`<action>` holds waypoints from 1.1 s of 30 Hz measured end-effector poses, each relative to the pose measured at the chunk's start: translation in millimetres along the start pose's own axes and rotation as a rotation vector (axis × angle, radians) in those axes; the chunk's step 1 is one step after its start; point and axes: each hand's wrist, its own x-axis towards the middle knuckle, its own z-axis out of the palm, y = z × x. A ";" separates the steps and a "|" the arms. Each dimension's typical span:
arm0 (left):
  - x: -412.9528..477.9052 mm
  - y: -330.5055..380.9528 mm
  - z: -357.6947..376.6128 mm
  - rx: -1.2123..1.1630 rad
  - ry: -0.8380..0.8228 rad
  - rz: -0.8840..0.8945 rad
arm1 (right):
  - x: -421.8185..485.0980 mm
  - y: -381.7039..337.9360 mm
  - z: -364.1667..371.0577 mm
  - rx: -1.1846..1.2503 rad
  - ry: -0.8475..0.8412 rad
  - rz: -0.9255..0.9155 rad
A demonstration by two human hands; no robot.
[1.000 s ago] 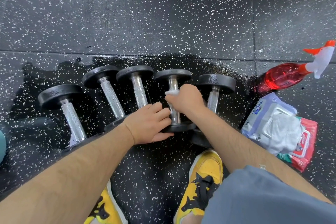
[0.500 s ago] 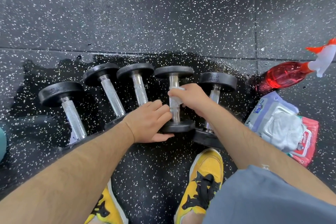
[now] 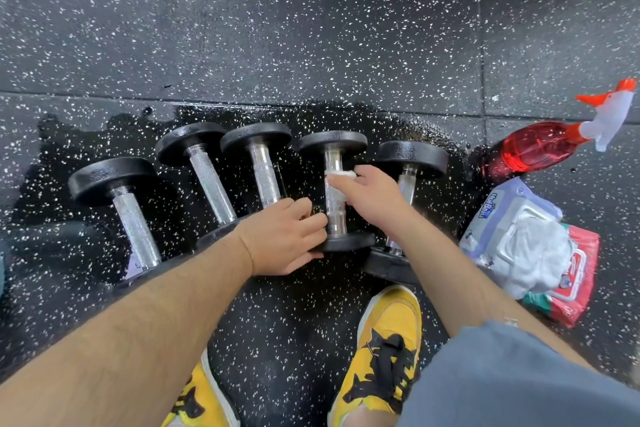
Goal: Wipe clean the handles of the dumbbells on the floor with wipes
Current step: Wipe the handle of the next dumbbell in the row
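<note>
Several black dumbbells with knurled metal handles lie side by side on the wet speckled floor. My right hand [image 3: 372, 198] holds a white wipe [image 3: 341, 174] wrapped on the handle of the fourth dumbbell from the left [image 3: 334, 146]. My left hand [image 3: 287, 236] rests on that dumbbell's near head [image 3: 349, 242], fingers curled over its rim. The other dumbbells lie untouched, among them the far-left dumbbell [image 3: 133, 222] and the rightmost dumbbell [image 3: 412, 156], partly hidden by my right arm.
A red spray bottle [image 3: 540, 149] with a white and orange trigger lies at the right. Below it sit two wipe packs [image 3: 530, 250] with a loose white wipe on top. My yellow shoes [image 3: 384, 354] stand near the dumbbells. A dark wet patch surrounds the row.
My right hand has slid the wipe along the fourth dumbbell's handle toward its far end and shifted to the handle's right side. My left hand has stayed on the near head.
</note>
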 end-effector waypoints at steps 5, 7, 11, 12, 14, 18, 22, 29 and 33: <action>3.5 1.2 -4.3 -0.013 0.018 0.011 | -6.2 8.5 21.0 -0.204 0.329 -0.287; 5.1 1.3 -6.0 -0.009 0.023 0.017 | -5.6 3.7 22.4 -0.257 0.402 -0.375; 5.6 1.3 -7.3 -0.017 0.032 0.007 | 13.0 -17.7 21.8 -0.598 0.493 -0.458; 5.1 1.4 -7.2 -0.017 0.033 0.007 | 17.4 -20.5 22.7 -0.686 0.517 -0.472; 4.8 1.6 -6.4 -0.013 0.032 0.006 | 19.3 -18.5 28.4 -0.849 0.554 -0.530; 5.0 1.2 -5.6 0.007 0.018 -0.004 | 14.8 -8.3 35.2 -0.914 0.617 -0.620; 5.0 1.3 -6.5 -0.001 0.023 -0.007 | 23.7 -14.5 30.7 -0.789 0.632 -0.624; 5.0 1.1 -8.4 0.007 0.016 -0.001 | 22.8 3.7 29.5 0.048 0.486 -0.183; 5.7 0.8 -8.8 0.011 0.001 -0.002 | 19.8 1.2 34.4 -0.079 0.501 -0.370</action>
